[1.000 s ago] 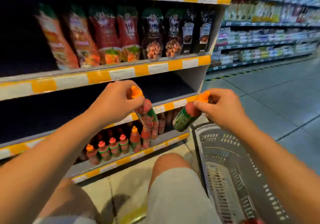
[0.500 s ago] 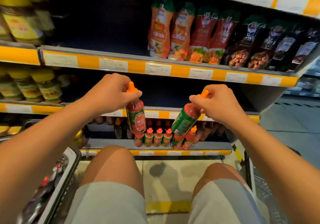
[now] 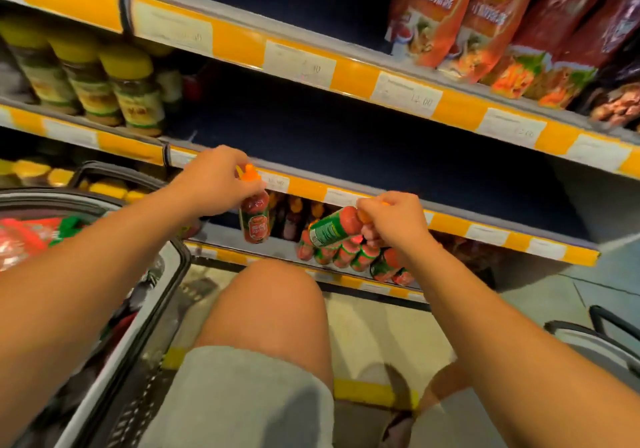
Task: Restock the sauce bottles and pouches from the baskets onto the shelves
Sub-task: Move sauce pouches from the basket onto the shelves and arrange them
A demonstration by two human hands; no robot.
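1. Red sauce fills both bottles we carry: our left hand (image 3: 211, 184) pinches one bottle (image 3: 255, 217) by its orange cap, and our right hand (image 3: 394, 220) grips the other bottle (image 3: 332, 227) likewise.
2. We judge the step as carrying them to the bottom shelf (image 3: 277, 251), in front of its edge.
3. Left bottle hangs upright, cap up; right bottle lies nearly level, base pointing left.
4. Next we must right it and set both beside the standing row (image 3: 349, 255).

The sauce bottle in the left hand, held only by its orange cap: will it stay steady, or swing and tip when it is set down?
The sauce bottle hangs nearly upright below the left hand, so it probably swings easily. It looks tall and narrow, so it may tip if bumped. The small cap gives little grip, so it could slip.
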